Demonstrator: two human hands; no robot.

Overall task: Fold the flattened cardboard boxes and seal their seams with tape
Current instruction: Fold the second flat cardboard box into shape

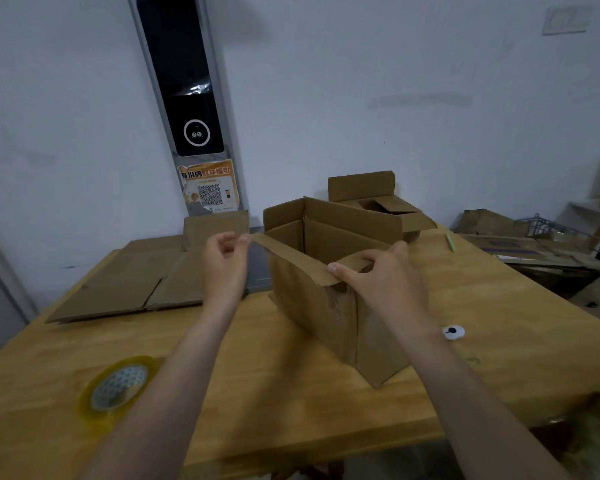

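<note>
flattened cardboard boxes (125,282): lying flat on the far left of the wooden table (257,393).
tape roll (118,386): clear, yellowish, flat near the front left edge, apart from the cardboard.
left hand (224,258): raised left of the open box, thumb and fingers pinching one end of a brown strip (291,254).
open box (326,306): upright at table centre, top flaps up.
right hand (378,275): fingers curled round the strip's other end at the open box's near top edge.
second box (378,202): behind the open box, flaps partly folded.
white disc (453,331): on the table, beside the right wrist.
green pen (450,241): far right of the table.
</note>
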